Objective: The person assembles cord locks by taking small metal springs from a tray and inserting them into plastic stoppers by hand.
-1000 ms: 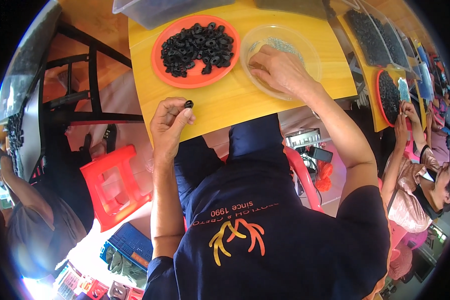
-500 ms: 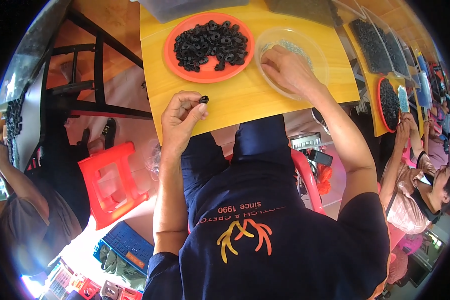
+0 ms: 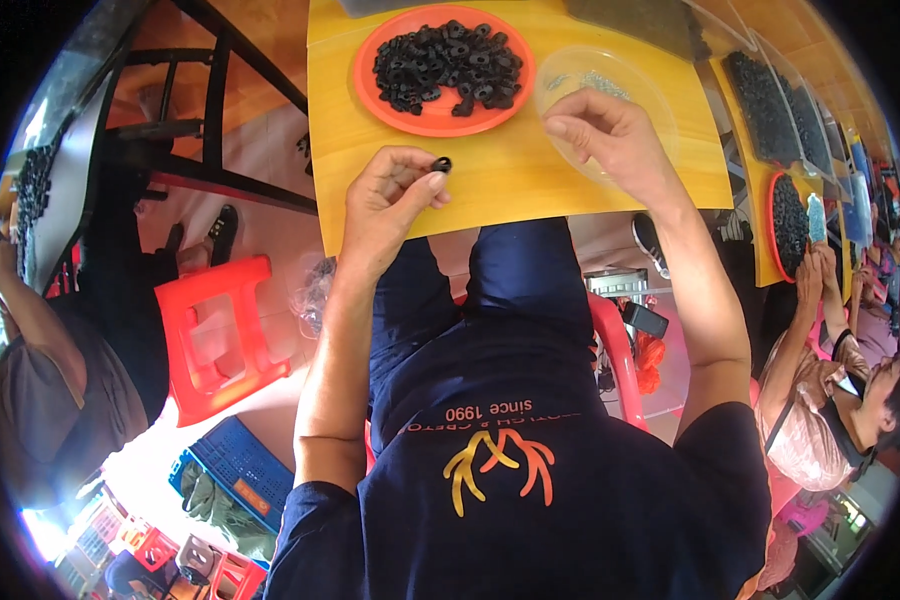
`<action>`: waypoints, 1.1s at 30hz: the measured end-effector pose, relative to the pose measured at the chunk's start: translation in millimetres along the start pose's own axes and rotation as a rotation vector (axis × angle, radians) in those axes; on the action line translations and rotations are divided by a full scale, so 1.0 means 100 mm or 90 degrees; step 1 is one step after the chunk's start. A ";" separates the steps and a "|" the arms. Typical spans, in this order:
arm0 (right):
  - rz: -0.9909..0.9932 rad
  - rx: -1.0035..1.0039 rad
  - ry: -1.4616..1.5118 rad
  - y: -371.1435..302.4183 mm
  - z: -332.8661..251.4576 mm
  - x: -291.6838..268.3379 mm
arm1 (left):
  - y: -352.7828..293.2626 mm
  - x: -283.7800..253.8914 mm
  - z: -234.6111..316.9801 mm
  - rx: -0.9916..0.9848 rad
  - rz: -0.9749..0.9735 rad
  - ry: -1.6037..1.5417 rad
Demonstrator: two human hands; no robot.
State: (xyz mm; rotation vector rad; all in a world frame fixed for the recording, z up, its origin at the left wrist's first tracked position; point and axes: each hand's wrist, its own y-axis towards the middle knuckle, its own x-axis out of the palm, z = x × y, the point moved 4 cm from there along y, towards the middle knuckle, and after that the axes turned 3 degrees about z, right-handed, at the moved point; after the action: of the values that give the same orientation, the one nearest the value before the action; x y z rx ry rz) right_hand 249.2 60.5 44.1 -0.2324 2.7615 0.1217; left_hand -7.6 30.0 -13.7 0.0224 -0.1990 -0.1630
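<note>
My left hand (image 3: 395,205) is above the front part of the yellow table, with a small black plastic part (image 3: 441,165) pinched between thumb and forefinger. To its right, my right hand (image 3: 620,140) hovers over a clear round plastic bowl (image 3: 667,140). Its thumb and forefinger are pressed together; whatever may be between them is too small to make out. Small silvery pieces (image 3: 602,84) lie in the bowl, partly hidden by this hand. A round orange plate (image 3: 368,97) left of the bowl bears a heap of black plastic parts (image 3: 445,65).
Bins stand along the table's (image 3: 510,165) far edge. A red plastic stool (image 3: 185,350) and a blue crate (image 3: 235,470) are on the floor at left. At right, another person (image 3: 820,400) works by a second orange plate (image 3: 790,225). Someone else sits far left.
My right hand has risen out of the bowl of silvery pieces, its fingertips pinched. My left hand still holds the black part. The whole view has shifted slightly.
</note>
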 end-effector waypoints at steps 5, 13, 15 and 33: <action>-0.114 -0.014 0.173 -0.09 -0.29 0.50 | -0.03 0.16 0.02 -0.005 -0.032 -0.041; -0.129 -0.005 0.187 -0.05 -0.26 0.64 | -0.05 0.23 0.09 -0.021 -0.045 -0.055; -0.106 0.019 0.138 -0.07 -0.28 0.64 | -0.05 0.23 0.07 -0.019 -0.044 -0.059; 0.115 -0.404 -0.291 -0.24 -0.46 0.97 | -0.04 0.11 0.06 -0.021 0.075 -0.124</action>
State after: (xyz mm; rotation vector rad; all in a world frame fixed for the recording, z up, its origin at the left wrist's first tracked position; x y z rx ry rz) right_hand 148.1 17.9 50.0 -0.0944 2.2056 0.9714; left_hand 1.3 23.9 -5.7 -0.0386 -0.3907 -0.0507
